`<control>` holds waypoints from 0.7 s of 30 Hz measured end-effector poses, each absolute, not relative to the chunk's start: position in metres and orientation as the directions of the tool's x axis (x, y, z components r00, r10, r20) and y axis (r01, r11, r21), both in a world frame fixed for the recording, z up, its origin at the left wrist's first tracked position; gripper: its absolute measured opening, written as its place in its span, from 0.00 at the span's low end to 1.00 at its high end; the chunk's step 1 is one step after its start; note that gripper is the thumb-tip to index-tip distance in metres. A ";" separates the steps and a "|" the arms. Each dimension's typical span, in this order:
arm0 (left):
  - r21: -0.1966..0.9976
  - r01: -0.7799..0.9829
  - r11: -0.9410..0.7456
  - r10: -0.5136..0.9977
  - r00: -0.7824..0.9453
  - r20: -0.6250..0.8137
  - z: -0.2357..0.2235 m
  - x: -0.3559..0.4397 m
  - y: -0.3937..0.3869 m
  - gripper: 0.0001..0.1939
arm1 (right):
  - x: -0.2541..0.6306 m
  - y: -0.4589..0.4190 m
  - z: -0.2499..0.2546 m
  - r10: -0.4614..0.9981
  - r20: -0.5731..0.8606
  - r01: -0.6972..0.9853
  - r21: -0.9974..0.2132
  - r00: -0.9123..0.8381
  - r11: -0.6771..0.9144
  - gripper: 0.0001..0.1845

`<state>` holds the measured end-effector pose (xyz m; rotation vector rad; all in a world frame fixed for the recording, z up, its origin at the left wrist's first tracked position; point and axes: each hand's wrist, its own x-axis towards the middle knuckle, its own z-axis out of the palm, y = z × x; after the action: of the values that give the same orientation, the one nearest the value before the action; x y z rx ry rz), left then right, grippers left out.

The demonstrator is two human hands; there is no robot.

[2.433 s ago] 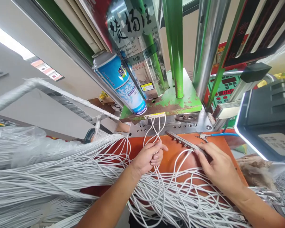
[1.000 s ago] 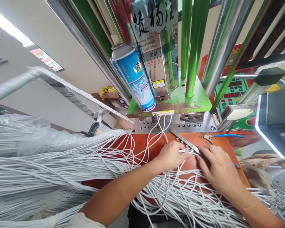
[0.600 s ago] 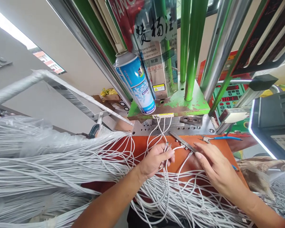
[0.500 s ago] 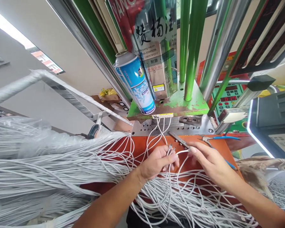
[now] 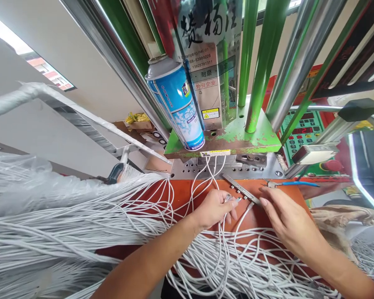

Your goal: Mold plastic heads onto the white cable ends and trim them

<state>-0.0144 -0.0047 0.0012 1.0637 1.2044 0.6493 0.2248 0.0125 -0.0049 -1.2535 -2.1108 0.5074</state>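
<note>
White cables (image 5: 81,224): thin, round, many; a thick sheaf lies across the left, spreading into loose loops over the orange table (image 5: 187,189) below both hands. A few strands run up to the steel plate (image 5: 190,168).
Cable ends (image 5: 229,198): small metal plugs, pinched in the curled fingers of the left hand (image 5: 213,207).
Metal strip (image 5: 239,189): narrow, slanted on the table, with small blocks along it; one cable meets its lower end.
Right hand (image 5: 286,220): fingers loosely apart, fingertips at the strip's lower end.
Spray can (image 5: 176,104): blue, upright on the green press base (image 5: 252,139).
Pliers (image 5: 291,183): blue handles, beside the strip.
</note>
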 end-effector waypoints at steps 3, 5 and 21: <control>0.895 0.143 0.423 0.865 0.230 -0.446 -0.003 -0.015 -0.003 0.19 | 0.230 0.023 -0.007 0.826 0.422 0.663 -0.501 -0.374 0.556 0.16; 0.883 0.167 0.439 0.859 0.211 -0.467 -0.004 -0.014 -0.001 0.17 | 0.230 0.027 -0.004 0.807 0.418 0.674 -0.453 -0.417 0.583 0.16; 0.817 0.341 0.465 0.827 0.162 -0.538 0.003 0.018 0.005 0.15 | 0.237 -0.010 -0.034 0.797 0.307 0.587 -0.550 -0.520 0.595 0.11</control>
<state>0.0178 0.0052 0.0029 1.1040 1.4266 0.4741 0.2373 -0.0096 -0.0344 -1.0951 -2.2877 0.5184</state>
